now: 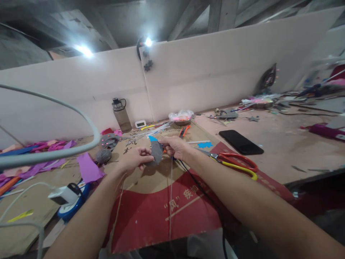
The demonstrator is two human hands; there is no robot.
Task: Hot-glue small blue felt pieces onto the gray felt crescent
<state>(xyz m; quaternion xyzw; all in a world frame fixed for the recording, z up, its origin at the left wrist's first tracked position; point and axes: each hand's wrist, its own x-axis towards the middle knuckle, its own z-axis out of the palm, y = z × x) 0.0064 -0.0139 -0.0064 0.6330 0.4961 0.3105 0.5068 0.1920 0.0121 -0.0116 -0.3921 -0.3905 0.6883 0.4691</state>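
A grey flat cut-out piece (156,151) with a blue tip is held up over the cardboard, between both hands. My left hand (138,158) pinches its lower left edge between thumb and fingers. At its upper right edge, the closed fingers of my right hand (174,146) grip it. Below my right hand an orange and dark tool, partly hidden, lies on the cardboard with a black cord running from it. Red and yellow handled scissors (237,162) lie under and beside my right forearm. A blue cog-shaped cut-out (205,145) rests just beyond the right wrist.
Red and brown cardboard (142,223) covers the work spot. A bottle (121,115), a small clock (140,124) and a bowl (182,118) stand along the white partition. A black phone (240,141) lies right; purple scraps (88,169) and a power strip (72,205) are left.
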